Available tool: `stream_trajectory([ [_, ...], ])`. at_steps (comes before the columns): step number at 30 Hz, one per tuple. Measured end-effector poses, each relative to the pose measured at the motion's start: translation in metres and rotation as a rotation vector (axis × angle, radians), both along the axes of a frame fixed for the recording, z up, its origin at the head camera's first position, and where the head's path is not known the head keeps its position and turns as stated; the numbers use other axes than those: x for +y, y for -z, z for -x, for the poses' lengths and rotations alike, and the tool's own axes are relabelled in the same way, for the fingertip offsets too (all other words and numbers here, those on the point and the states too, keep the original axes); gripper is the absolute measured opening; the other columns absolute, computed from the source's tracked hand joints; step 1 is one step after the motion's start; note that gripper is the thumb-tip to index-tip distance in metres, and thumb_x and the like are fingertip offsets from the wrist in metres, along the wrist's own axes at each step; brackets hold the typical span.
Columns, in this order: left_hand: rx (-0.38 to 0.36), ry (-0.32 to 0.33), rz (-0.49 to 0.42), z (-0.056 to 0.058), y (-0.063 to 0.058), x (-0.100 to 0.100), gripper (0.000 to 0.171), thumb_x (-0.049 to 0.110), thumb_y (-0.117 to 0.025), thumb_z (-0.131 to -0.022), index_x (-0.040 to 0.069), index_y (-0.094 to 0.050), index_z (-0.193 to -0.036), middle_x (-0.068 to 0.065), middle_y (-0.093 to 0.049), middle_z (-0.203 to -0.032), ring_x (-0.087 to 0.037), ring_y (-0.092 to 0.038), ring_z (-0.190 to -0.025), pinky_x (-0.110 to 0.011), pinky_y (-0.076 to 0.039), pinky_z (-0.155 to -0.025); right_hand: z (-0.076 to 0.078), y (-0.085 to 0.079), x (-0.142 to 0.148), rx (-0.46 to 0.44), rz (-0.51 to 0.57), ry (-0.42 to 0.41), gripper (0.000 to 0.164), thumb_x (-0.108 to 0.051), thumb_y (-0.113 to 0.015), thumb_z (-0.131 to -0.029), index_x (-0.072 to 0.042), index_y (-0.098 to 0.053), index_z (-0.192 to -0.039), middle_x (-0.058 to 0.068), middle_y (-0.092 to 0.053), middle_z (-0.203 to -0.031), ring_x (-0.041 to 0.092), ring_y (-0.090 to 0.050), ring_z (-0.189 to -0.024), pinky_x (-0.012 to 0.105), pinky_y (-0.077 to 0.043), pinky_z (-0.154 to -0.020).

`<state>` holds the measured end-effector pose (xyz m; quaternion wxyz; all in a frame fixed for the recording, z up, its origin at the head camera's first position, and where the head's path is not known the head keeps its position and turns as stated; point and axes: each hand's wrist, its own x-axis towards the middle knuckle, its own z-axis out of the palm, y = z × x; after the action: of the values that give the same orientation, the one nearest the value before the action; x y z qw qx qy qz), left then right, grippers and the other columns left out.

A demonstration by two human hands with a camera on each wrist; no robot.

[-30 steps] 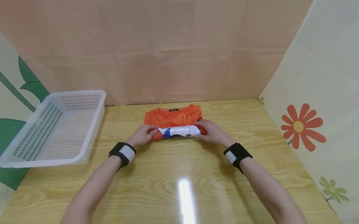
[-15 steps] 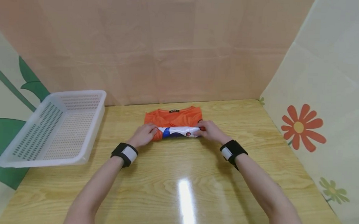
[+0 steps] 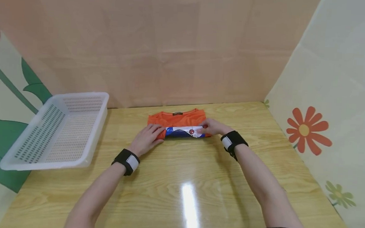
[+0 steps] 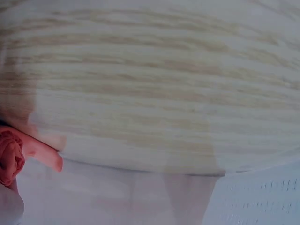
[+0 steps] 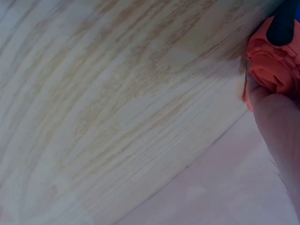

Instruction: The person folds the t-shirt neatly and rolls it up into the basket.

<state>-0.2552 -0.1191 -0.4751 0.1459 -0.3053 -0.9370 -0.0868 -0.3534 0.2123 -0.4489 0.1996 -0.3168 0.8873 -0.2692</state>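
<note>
An orange T-shirt (image 3: 182, 118) lies near the table's back edge, its collar and dark neck label facing the wall. The near part is rolled into a tube, with a white and blue print (image 3: 181, 131) showing on the roll. My left hand (image 3: 145, 138) holds the roll's left end, fingers over the top and thumb on the near side. At the right end my right hand (image 3: 212, 127) grips the roll between thumb and fingers. The right wrist view shows the spiral end of the orange roll (image 5: 274, 75) against that hand; in the left wrist view the other end (image 4: 10, 157) sits at the left edge.
A white perforated plastic basket (image 3: 89, 152) stands on the left of the wooden table (image 3: 165, 195). A plain pinkish sheet (image 3: 185, 52) hangs right behind the table, and a flower-patterned sheet (image 3: 336, 84) borders the right side.
The roll has turned a little away from me, so more blue print shows. My left hand's fingers have spread further over its end; the right hand has shifted slightly left and away.
</note>
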Motion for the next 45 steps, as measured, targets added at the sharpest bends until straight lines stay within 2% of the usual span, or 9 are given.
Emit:
stream_trajectory([
  [8, -0.087, -0.02, -0.11, 0.008, 0.006, 0.001, 0.038, 0.026, -0.061, -0.101, 0.006, -0.063, -0.134, -0.013, -0.066, -0.129, -0.031, -0.06, -0.123, -0.047, -0.044, -0.112, 0.0, 0.005, -0.003, -0.024, -0.002, 0.074, 0.029, -0.023, -0.054, -0.105, -0.007, -0.055, -0.081, -0.001, -0.04, -0.071, 0.015, -0.041, -0.066, 0.03, -0.035, -0.067],
  [11, -0.164, -0.038, -0.193, 0.013, 0.006, 0.002, 0.035, 0.024, -0.059, -0.102, 0.005, -0.064, -0.131, -0.014, -0.068, -0.127, -0.032, -0.06, -0.124, -0.046, -0.044, -0.112, -0.003, 0.01, -0.005, 0.068, 0.039, 0.081, 0.024, -0.021, -0.053, -0.105, -0.001, -0.061, -0.093, 0.006, -0.053, -0.079, 0.021, -0.05, -0.075, 0.035, -0.042, -0.073],
  [14, -0.236, -0.052, -0.26, 0.017, 0.003, 0.001, 0.033, 0.022, -0.059, -0.102, 0.003, -0.065, -0.128, -0.016, -0.069, -0.123, -0.034, -0.062, -0.12, -0.048, -0.046, -0.108, -0.009, 0.016, -0.005, 0.203, 0.094, 0.083, 0.029, -0.02, -0.057, -0.102, 0.005, -0.064, -0.117, 0.019, -0.066, -0.107, 0.033, -0.062, -0.101, 0.046, -0.048, -0.094],
  [18, -0.338, -0.074, -0.297, 0.023, -0.005, 0.002, 0.033, 0.02, -0.057, -0.103, 0.0, -0.064, -0.128, -0.018, -0.069, -0.123, -0.036, -0.063, -0.119, -0.05, -0.047, -0.106, -0.017, 0.022, -0.007, 0.353, 0.104, 0.107, 0.051, -0.028, -0.071, -0.094, -0.002, -0.058, -0.136, 0.024, -0.059, -0.137, 0.043, -0.051, -0.131, 0.061, -0.036, -0.112],
  [25, -0.491, -0.147, -0.303, 0.039, -0.013, 0.004, 0.037, 0.025, -0.046, -0.108, 0.005, -0.061, -0.134, -0.016, -0.066, -0.133, -0.036, -0.058, -0.128, -0.051, -0.044, -0.11, -0.02, 0.027, -0.012, 0.556, 0.076, 0.098, 0.046, -0.03, -0.075, -0.091, -0.009, -0.064, -0.13, 0.014, -0.064, -0.132, 0.036, -0.054, -0.128, 0.062, -0.035, -0.113],
  [28, -0.472, -0.163, -0.292, 0.045, -0.013, 0.006, 0.032, 0.023, -0.045, -0.107, 0.004, -0.066, -0.123, -0.016, -0.069, -0.116, -0.034, -0.063, -0.113, -0.049, -0.048, -0.102, -0.017, 0.028, -0.014, 0.581, 0.107, 0.089, 0.039, -0.026, -0.075, -0.092, -0.006, -0.068, -0.125, 0.013, -0.069, -0.123, 0.032, -0.062, -0.117, 0.053, -0.046, -0.105],
  [32, -0.391, -0.152, -0.261, 0.047, -0.011, 0.007, 0.028, 0.022, -0.045, -0.107, 0.004, -0.066, -0.109, -0.014, -0.066, -0.097, -0.032, -0.061, -0.095, -0.048, -0.048, -0.092, -0.014, 0.027, -0.017, 0.506, 0.135, 0.106, 0.033, -0.021, -0.073, -0.093, -0.003, -0.071, -0.12, 0.015, -0.072, -0.116, 0.032, -0.066, -0.107, 0.047, -0.053, -0.096],
  [39, -0.2, -0.114, -0.167, 0.039, -0.005, 0.001, 0.041, 0.032, -0.05, -0.106, 0.007, -0.056, -0.139, -0.016, -0.063, -0.135, -0.036, -0.057, -0.129, -0.052, -0.041, -0.112, 0.001, 0.021, -0.019, 0.257, 0.116, 0.179, 0.036, -0.019, -0.067, -0.097, 0.002, -0.066, -0.126, 0.022, -0.069, -0.123, 0.037, -0.067, -0.11, 0.051, -0.052, -0.099],
  [45, -0.04, -0.06, -0.035, 0.034, 0.0, -0.004, 0.056, 0.036, -0.068, -0.096, 0.009, -0.053, -0.143, -0.014, -0.057, -0.143, -0.034, -0.052, -0.135, -0.053, -0.04, -0.115, 0.017, 0.016, -0.018, 0.094, 0.094, 0.185, 0.034, -0.021, -0.063, -0.1, 0.004, -0.065, -0.123, 0.022, -0.07, -0.113, 0.033, -0.066, -0.103, 0.047, -0.052, -0.095],
])
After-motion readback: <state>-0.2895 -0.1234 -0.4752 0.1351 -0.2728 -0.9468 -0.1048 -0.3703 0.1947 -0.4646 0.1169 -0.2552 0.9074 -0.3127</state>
